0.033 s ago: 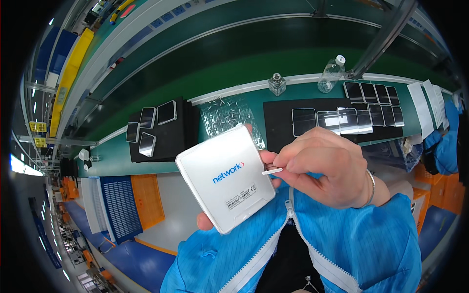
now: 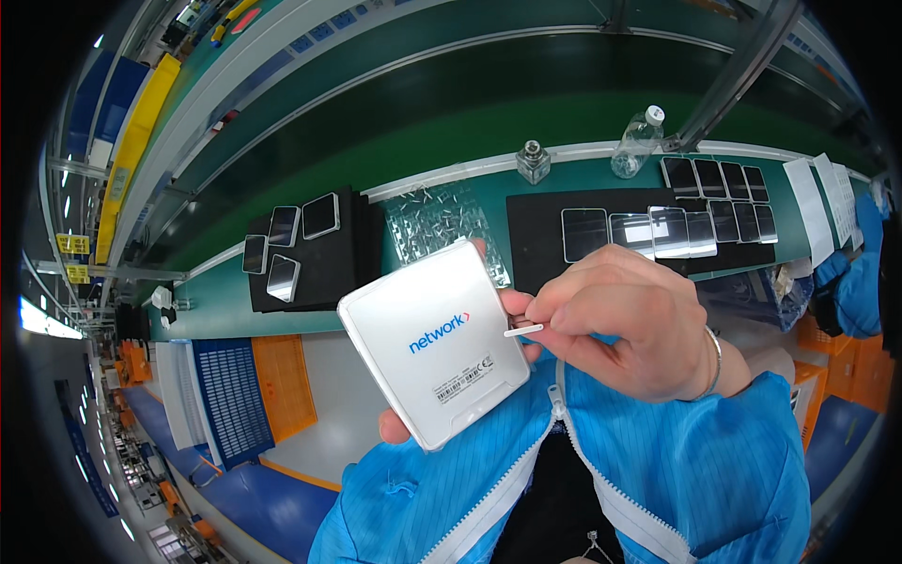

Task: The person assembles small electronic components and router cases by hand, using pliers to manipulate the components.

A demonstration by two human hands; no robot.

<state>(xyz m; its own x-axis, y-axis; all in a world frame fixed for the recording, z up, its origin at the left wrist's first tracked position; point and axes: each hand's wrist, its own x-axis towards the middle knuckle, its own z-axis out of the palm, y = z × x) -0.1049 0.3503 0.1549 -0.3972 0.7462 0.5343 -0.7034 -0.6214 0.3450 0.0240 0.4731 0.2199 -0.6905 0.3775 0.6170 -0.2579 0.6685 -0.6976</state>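
Green bench lies beyond my left hand, which grips a white device by its edges, safest since it seems stiff and slippery; just beside, my right hand pinches a white strip

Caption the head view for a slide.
Left hand holds a flat white device; right hand pinches a small white strip beside its edge, before a green bench.
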